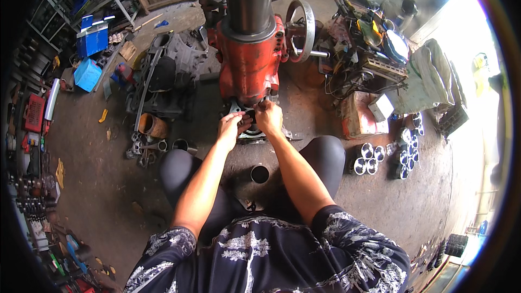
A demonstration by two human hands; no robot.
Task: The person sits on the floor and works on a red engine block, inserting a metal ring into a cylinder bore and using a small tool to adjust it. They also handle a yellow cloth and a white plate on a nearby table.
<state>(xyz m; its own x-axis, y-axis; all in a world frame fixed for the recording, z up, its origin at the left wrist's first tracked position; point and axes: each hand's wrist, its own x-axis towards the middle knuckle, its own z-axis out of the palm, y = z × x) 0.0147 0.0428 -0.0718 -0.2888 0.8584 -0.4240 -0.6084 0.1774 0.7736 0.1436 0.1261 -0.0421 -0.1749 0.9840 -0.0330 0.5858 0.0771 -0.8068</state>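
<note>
Both my hands meet at the foot of a red machine column, over a metal part with a round opening. My left hand is at the left side of that opening, its fingers loosely bent and apart, with nothing visible gripped in them. Higher and to the right, my right hand is closed just under the column. Its curled fingers hide whatever they grip. A thick dark cylinder rises from the column's top. On the floor between my knees stands a short dark metal sleeve.
A metal handwheel projects right of the column. Engine castings and a rusty cylinder lie left. Several shiny pistons stand right, near a worn red-and-white box and a cluttered stand. Tools line the left edge.
</note>
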